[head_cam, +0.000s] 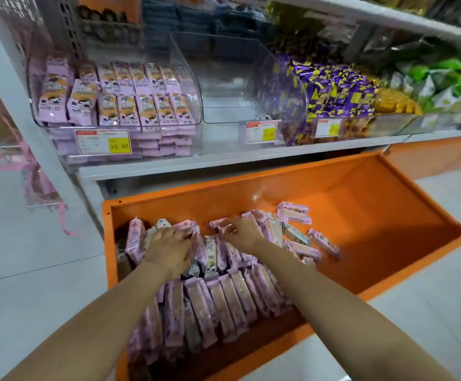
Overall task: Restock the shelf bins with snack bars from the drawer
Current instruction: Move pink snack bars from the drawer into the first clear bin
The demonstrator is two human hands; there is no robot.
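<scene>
1. Orange drawer [361, 229]: pink snack bars [223, 301] piled left; gathering step.
2. L hand [168, 244] fingers buried, grip unclear; R hand [241, 235] fingers pinch bars.
3. Next: lift bunch to far-left bin [197, 105].

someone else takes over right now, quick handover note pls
Left hand: down on the pink snack bars in the orange drawer, grip unclear.
Right hand: fingers curled on a bar from the same pile.
Done: left shelf bin looks well stocked with matching pink bars.
To do: drawer holds many bars; middle clear bin looks empty; nothing lifted yet.
</scene>
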